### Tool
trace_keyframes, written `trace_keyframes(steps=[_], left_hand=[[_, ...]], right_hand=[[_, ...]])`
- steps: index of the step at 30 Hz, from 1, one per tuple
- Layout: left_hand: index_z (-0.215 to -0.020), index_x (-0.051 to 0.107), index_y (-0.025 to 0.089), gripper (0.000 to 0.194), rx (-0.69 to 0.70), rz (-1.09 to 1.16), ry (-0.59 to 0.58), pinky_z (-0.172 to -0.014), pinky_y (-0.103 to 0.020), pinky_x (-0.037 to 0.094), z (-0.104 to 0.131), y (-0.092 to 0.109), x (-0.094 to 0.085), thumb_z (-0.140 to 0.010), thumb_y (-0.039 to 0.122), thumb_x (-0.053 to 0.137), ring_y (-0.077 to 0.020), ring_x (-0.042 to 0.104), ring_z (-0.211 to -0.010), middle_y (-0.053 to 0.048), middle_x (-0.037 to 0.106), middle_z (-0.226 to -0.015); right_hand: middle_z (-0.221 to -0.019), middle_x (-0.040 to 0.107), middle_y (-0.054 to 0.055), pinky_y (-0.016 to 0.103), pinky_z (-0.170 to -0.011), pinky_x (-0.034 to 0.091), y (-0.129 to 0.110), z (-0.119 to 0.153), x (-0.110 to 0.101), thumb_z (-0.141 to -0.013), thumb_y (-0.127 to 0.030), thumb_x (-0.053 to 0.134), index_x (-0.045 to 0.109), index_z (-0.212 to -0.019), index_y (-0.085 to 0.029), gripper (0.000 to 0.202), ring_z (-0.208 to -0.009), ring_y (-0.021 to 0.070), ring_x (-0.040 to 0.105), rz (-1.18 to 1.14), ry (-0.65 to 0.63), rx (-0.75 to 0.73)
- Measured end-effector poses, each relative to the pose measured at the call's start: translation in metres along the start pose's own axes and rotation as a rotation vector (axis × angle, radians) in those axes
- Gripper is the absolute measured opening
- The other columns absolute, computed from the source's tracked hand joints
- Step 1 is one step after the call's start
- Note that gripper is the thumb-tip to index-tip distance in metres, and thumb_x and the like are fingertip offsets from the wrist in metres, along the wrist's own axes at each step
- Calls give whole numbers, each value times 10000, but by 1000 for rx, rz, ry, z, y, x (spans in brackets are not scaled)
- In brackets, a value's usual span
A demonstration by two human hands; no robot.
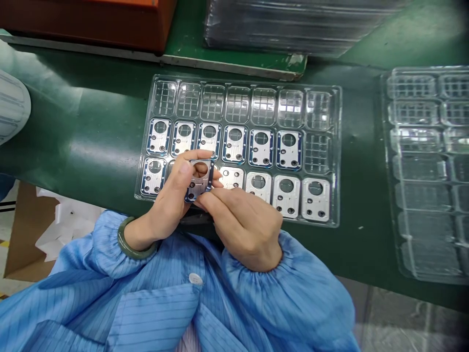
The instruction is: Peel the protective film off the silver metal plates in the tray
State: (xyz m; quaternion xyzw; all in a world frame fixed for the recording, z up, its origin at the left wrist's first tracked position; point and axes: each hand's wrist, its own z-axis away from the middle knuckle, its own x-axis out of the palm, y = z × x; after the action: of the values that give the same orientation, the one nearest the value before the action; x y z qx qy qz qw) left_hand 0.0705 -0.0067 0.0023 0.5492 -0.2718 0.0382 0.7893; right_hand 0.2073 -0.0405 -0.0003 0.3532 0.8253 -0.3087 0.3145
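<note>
My left hand (164, 203) grips a small silver metal plate (200, 186) by its edges, tilted above the front of a clear plastic tray (337, 146). The plate has one large round hole, smaller dark holes and blue along its edge. At the plate's lower right corner, my right hand (249, 222) is closed in a pinch; what lies between its fingertips is hidden. Blue-edged plates (240, 147) fill most of the tray's middle row. Plates without blue (318, 203) lie in the front row at the right, and another blue-edged one (148, 181) is at its left end.
More clear plastic trays (421, 195) lie at the right on the green table (362, 195). Behind stand an orange-brown bin (84, 24) and a dark stack of trays (286, 27). A white round container (12, 107) is at the left, a cardboard box (25, 234) below.
</note>
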Motion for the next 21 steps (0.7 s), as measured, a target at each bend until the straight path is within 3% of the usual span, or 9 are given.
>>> trace_keyframes(steps=[4, 8, 13, 18, 21], left_hand=[[-1156, 542, 229, 395, -2, 10, 4, -860, -315, 520, 0, 2, 2, -944, 542, 431, -164, 638, -930, -27, 623, -956], [-1164, 533, 229, 400, 20, 19, -5, -829, -297, 521, 1, 1, 2, -946, 545, 422, -157, 638, -915, -31, 631, -964], [-1192, 522, 241, 422, 71, -14, -20, -855, -321, 518, 2, -5, -2, -935, 562, 426, -169, 631, -929, -45, 636, -1026], [-1226, 514, 260, 412, 144, -101, -69, -941, -359, 480, 2, -14, -8, -933, 541, 439, -188, 599, -1009, -53, 621, -1099], [-1251, 500, 253, 407, 184, -149, -59, -1000, -378, 446, 3, -16, -10, -937, 505, 445, -202, 580, -1058, -67, 607, -1145]], right_hand=[[-759, 714, 48, 287, -506, 390, 0, 4, 4, -833, -59, 628, 656, -907, -107, 93, -589, 142, 566, -19, 40, -26], [-837, 719, 57, 271, -569, 469, -4, 8, 6, -868, -44, 555, 654, -934, -142, 154, -690, 150, 641, -111, 54, 68], [-856, 703, 28, 299, -777, 565, -17, 8, 9, -879, -120, 590, 627, -909, -221, 112, -820, 162, 679, -388, 114, 401], [-780, 689, -12, 269, -624, 555, -29, 4, 15, -861, -254, 658, 603, -843, -226, 64, -659, 133, 659, -447, 197, 835], [-807, 688, -21, 250, -611, 545, -30, 5, 19, -855, -230, 667, 604, -890, -234, 72, -662, 120, 655, -423, 214, 875]])
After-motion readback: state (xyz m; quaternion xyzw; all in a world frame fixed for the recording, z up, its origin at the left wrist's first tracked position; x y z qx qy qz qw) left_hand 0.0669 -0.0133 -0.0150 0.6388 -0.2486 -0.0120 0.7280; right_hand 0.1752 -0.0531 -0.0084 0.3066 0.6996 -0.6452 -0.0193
